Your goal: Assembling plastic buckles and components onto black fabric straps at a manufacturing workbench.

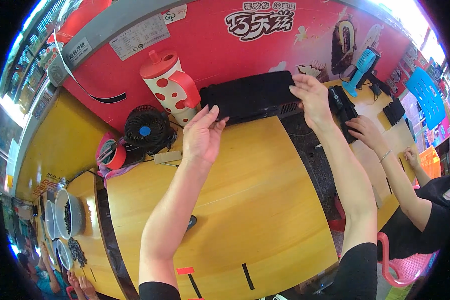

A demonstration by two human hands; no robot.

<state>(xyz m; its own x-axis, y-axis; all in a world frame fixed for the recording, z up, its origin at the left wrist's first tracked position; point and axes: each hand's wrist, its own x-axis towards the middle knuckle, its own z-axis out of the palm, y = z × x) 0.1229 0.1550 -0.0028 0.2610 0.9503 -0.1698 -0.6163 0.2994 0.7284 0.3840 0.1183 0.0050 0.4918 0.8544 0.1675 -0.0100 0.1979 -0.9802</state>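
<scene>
A flat, dark black rectangular piece point(250, 96), which looks like fabric, is held up at the far edge of the table in front of the red panel. My left hand point(201, 137) pinches its lower left end between thumb and fingers. At the opposite end, my right hand point(311, 99) grips the upper right corner. Both arms reach out far from me. Whether the piece is a single sheet or a folded pouch cannot be made out.
Left of the black piece stands a white jug point(167, 92) with red dots, beside a black fan point(144, 126) and a pink container point(112, 154). My wooden table point(255, 200) bears tape strips. At the right, a co-worker's hand point(366, 131) touches black items near a blue fan point(362, 70).
</scene>
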